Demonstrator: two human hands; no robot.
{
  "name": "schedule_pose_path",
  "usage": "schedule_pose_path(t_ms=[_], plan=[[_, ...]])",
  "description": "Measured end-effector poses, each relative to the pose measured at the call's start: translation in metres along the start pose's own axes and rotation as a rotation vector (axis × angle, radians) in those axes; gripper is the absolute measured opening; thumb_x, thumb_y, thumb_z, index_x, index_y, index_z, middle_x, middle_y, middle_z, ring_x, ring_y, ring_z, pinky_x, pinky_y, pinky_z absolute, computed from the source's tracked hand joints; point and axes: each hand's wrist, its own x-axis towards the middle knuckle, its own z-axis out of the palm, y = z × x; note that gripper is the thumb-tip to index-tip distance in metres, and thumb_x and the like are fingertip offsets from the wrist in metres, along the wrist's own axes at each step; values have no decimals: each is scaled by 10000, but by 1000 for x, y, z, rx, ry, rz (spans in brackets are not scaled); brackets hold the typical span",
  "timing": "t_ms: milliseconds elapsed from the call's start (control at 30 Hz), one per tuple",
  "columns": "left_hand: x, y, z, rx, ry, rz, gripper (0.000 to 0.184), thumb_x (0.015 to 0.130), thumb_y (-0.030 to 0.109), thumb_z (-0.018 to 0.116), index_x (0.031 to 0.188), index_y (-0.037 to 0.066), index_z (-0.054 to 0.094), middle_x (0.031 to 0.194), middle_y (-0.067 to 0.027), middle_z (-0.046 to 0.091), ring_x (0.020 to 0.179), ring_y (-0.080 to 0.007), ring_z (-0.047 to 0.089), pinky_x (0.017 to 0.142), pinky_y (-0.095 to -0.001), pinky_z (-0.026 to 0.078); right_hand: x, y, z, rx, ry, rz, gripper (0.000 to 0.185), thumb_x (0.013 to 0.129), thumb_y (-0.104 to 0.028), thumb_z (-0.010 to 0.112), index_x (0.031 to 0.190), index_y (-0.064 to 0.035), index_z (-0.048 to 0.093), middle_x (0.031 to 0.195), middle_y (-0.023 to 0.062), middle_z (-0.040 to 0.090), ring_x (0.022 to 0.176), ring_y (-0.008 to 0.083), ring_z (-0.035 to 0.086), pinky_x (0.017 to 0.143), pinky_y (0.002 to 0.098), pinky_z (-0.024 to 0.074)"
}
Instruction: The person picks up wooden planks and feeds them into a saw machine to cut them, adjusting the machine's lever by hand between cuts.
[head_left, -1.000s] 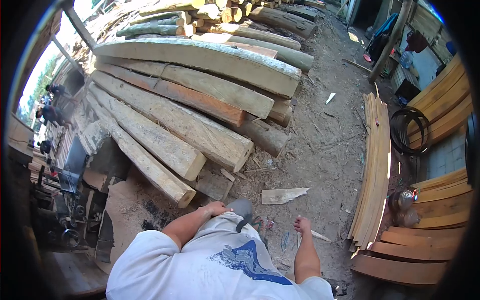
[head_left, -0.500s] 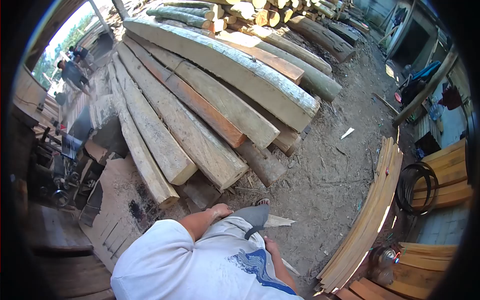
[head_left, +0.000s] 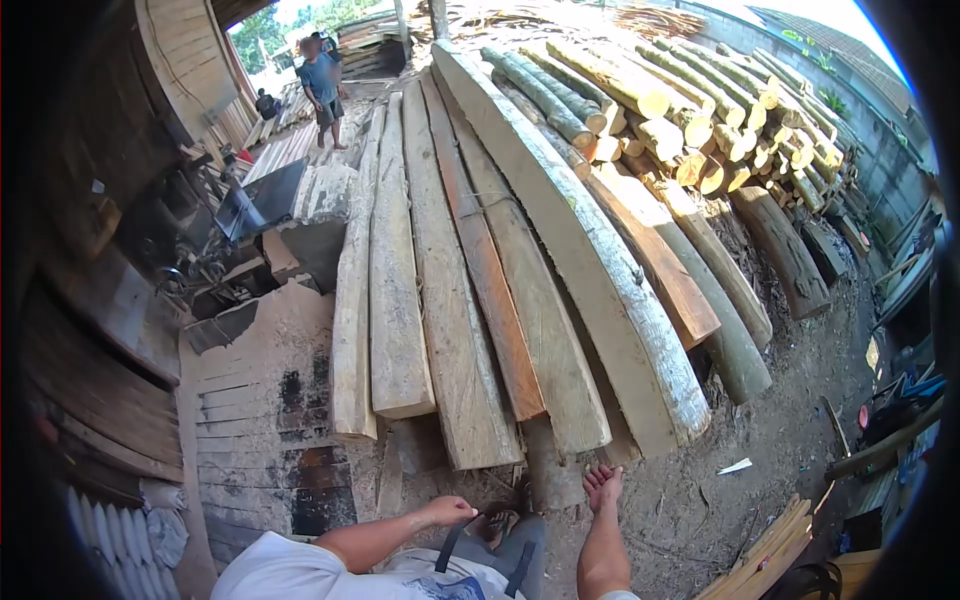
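The beams (head_left: 447,310) lie at twelve o'clock from the left hand (head_left: 450,511), eleven from the right hand (head_left: 602,485), long axes running away toward eleven. The right is nearer one end, contact unclear; it is loosely half-open, nothing visible in it. The left is curled, how tightly I cannot tell, apparently empty.

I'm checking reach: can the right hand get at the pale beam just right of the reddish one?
Probably yes: the right hand looks empty near the end of the pale beam, with nothing visible between them, though depth is uncertain.
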Motion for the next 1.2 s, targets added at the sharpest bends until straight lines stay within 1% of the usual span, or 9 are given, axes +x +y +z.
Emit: schedule_pose_path(t_ms=[100, 300, 367, 500, 600, 700, 867, 1000, 1200], plan=[[16, -71, 1, -145, -44, -87, 486, 930, 531, 672, 1054, 70, 763, 826, -28, 698, 712, -113, 619, 642, -292, 506, 79, -7, 40, 71, 278, -153, 795, 987, -678, 399, 1413, -15, 505, 1340, 149, 607, 1151, 314, 621, 929, 508, 490], [-80, -140, 9, -488, 193, -460, 526, 923, 503, 702, 1168, 38, 706, 963, -42, 725, 838, -124, 657, 754, -280, 526, 99, -16, 85, 648, -103, -12, 842, 931, -661, 437, 1476, -20, 457, 1410, 158, 563, 1265, 382, 558, 1074, 510, 435], [-115, -154, 18, -923, 207, -544, 202, 987, 289, 651, 1063, 109, 704, 848, -16, 676, 686, -164, 585, 558, -344, 479, 99, -17, 86, 597, -22, 7, 856, 919, -670, 423, 1472, -18, 462, 1407, 160, 564, 1259, 384, 561, 1071, 520, 438], [-140, -117, 40, -599, 480, -202, 297, 929, 405, 700, 877, 119, 757, 780, -33, 663, 616, -173, 563, 550, -358, 468, 102, -16, 84, 552, -103, -10, 829, 881, -687, 429, 1386, -46, 570, 1340, 140, 622, 1204, 388, 590, 1020, 524, 466], [-124, -130, 24, -156, 311, -649, 317, 890, 424, 739, 981, 122, 766, 809, -35, 682, 658, -185, 581, 605, -354, 492, 91, -30, 97, 481, -106, -35, 788, 888, -637, 426, 1365, -28, 574, 1332, 148, 620, 1198, 387, 589, 1008, 538, 468], [-68, -213, 18, -363, 210, -249, 513, 918, 327, 729, 1369, 122, 593, 1062, -123, 700, 892, -239, 651, 715, -377, 562, 56, -25, 103, 475, -68, -99, 740, 884, -584, 422, 1330, -18, 590, 1303, 156, 631, 1173, 387, 596, 984, 544, 478], [-30, -161, -81, -457, 128, 69, 646, 891, 577, 712, 1183, 2, 687, 1093, -109, 722, 1035, -192, 674, 914, -328, 521, -12, -9, 149, 471, -100, -198, 655, 853, -479, 410, 1261, -15, 627, 1220, 160, 663, 1091, 382, 631, 936, 533, 504], [-37, -39, -139, -997, -79, 227, 999, 856, 738, 631, 1512, 44, 335, 1448, -175, 519, 1287, -303, 543, 1062, -426, 451, -134, 48, 212, 369, -50, -359, 507, 856, -378, 428, 1090, 10, 656, 1059, 122, 697, 990, 271, 663, 878, 407, 521], [-158, 26, -241, -1371, -73, 347, 1022, 833, 745, 641, 1515, 30, 380, 1470, -146, 521, 1341, -304, 519, 1128, -460, 418, -376, 129, 379, -142, -137, -278, 555, 896, -447, 683, 1144, 28, 540, 1103, 140, 622, 1013, 234, 605, 909, 352, 469]])
